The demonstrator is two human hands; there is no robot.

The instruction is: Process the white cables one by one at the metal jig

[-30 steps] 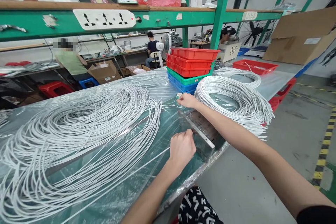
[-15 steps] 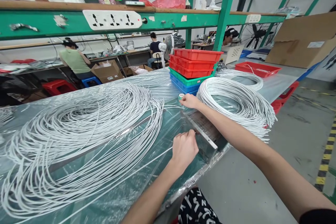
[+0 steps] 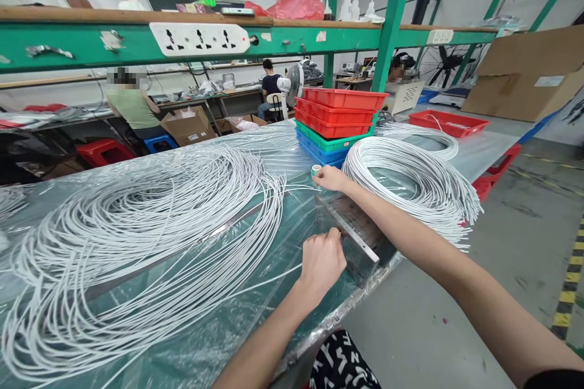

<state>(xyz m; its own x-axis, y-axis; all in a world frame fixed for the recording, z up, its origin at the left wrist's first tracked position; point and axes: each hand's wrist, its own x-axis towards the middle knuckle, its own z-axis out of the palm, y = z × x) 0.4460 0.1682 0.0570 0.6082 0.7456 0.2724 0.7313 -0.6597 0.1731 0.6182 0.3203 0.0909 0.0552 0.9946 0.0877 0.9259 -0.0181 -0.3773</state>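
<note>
My left hand [image 3: 323,260] is closed on a white cable [image 3: 269,284], beside the near face of a metal block with a raised plate [image 3: 351,234]. The cable runs from the fist back toward the left. Farther out, my right hand [image 3: 332,177] pinches a small green-and-white roll [image 3: 316,171], which looks like tape. Loose white cable ends lie just left of that hand. A large spread coil of white cables [image 3: 150,219] covers the left side of the table. To the right of my right forearm lies a tighter bundle of white cables [image 3: 410,179].
Stacked red, green and blue trays [image 3: 337,121] stand behind my right hand. A flat red tray [image 3: 449,123] and a cardboard box [image 3: 520,76] are at the back right. A green shelf beam [image 3: 114,42] with power sockets crosses above the table. Other people sit or stand farther back.
The view has shifted very slightly. Both hands keep nearly the same place and grip; the cable from my left hand now sags a little more.
</note>
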